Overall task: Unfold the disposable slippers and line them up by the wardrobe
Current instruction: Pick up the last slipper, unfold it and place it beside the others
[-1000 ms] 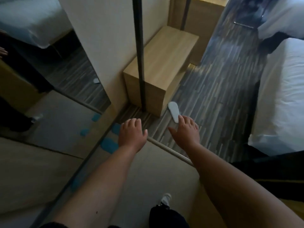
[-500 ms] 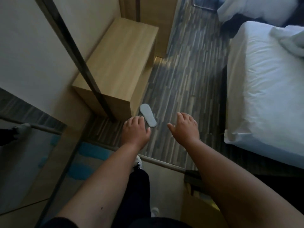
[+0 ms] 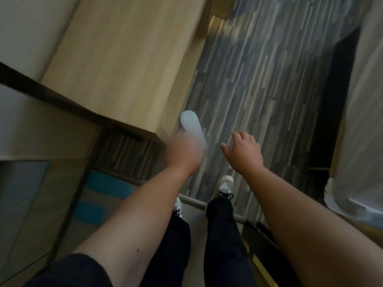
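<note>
One flat white disposable slipper lies on the striped carpet, right against the near corner of a low wooden bench. My left hand is blurred and reaches over the slipper's near end; its fingers are hidden, so whether it touches the slipper I cannot tell. My right hand hovers to the right of the slipper with its fingers spread and nothing in it. No second slipper is in view.
A pale wall or wardrobe panel with a dark strip rises on the left. A white bed fills the right edge. My legs and white shoes stand on a metal floor threshold. Striped carpet runs ahead.
I have stepped forward and the bench and slipper have come closer. My left hand has moved forward onto the near end of the slipper; my right hand stays beside it.
</note>
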A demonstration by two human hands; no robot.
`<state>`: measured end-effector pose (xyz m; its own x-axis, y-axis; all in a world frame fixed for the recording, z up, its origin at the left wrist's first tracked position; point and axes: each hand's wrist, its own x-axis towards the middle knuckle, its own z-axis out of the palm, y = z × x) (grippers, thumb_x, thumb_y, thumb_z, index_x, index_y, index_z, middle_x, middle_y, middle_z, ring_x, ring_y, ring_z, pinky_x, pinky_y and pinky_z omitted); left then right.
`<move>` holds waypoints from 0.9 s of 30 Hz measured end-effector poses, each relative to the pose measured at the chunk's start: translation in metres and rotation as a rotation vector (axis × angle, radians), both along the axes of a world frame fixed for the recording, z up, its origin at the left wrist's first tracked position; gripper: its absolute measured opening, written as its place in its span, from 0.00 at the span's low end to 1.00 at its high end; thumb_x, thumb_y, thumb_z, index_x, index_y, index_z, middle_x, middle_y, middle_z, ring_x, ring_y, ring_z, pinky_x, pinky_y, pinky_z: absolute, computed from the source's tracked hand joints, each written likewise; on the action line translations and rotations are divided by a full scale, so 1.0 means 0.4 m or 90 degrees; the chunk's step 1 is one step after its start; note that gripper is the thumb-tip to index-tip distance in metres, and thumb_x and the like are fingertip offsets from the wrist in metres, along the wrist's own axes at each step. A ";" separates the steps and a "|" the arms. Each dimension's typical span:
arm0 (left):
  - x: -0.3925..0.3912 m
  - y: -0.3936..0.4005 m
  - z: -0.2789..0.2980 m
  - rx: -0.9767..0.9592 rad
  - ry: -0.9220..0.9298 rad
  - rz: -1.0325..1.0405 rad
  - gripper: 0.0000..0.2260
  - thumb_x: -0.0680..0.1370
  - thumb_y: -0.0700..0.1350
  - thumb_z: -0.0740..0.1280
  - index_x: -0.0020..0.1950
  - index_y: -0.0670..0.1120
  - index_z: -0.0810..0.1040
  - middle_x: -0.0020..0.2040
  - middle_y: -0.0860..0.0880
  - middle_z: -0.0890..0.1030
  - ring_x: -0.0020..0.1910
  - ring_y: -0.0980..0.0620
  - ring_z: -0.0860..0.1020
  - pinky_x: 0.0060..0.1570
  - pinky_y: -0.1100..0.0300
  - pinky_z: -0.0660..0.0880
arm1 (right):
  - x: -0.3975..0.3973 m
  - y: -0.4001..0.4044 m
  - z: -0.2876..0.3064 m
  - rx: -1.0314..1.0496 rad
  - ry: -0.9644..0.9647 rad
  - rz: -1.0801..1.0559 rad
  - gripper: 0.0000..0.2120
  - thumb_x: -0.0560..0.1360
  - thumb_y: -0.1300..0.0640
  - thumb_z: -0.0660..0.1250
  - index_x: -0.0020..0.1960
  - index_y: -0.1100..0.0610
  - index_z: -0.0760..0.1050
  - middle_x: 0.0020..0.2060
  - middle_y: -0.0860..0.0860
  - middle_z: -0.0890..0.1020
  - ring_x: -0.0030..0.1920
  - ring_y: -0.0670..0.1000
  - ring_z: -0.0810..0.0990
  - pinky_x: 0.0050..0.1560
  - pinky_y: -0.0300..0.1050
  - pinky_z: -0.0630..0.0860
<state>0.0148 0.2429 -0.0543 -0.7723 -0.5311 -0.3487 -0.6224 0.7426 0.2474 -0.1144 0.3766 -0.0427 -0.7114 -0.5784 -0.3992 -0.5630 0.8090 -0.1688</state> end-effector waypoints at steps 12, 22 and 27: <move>-0.208 -0.123 -0.825 0.042 -0.075 0.169 0.21 0.76 0.52 0.59 0.66 0.43 0.69 0.65 0.41 0.73 0.63 0.41 0.72 0.58 0.49 0.70 | -0.229 -0.173 -0.823 0.050 -0.089 0.108 0.27 0.77 0.41 0.59 0.68 0.58 0.67 0.65 0.59 0.73 0.66 0.61 0.68 0.63 0.57 0.67; -0.316 -0.167 -1.147 0.186 -0.102 0.431 0.19 0.77 0.47 0.60 0.64 0.37 0.69 0.66 0.37 0.71 0.64 0.37 0.71 0.59 0.47 0.71 | -0.236 -0.294 -1.191 0.019 -0.213 -0.036 0.23 0.77 0.46 0.62 0.64 0.61 0.67 0.63 0.60 0.71 0.61 0.63 0.73 0.55 0.53 0.71; -0.329 -0.194 -1.213 0.301 -0.036 0.618 0.13 0.78 0.45 0.60 0.58 0.38 0.74 0.61 0.37 0.78 0.59 0.37 0.76 0.55 0.49 0.73 | -0.261 -0.330 -1.232 -0.039 -0.293 -0.153 0.14 0.77 0.52 0.62 0.58 0.60 0.73 0.52 0.59 0.78 0.51 0.60 0.77 0.44 0.46 0.67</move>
<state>-0.1170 0.1652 -0.5394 -0.0712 -0.7099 -0.7007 -0.9130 -0.2365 0.3324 -0.2188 0.2447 -0.5357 -0.5859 -0.4532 -0.6719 -0.2195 0.8868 -0.4068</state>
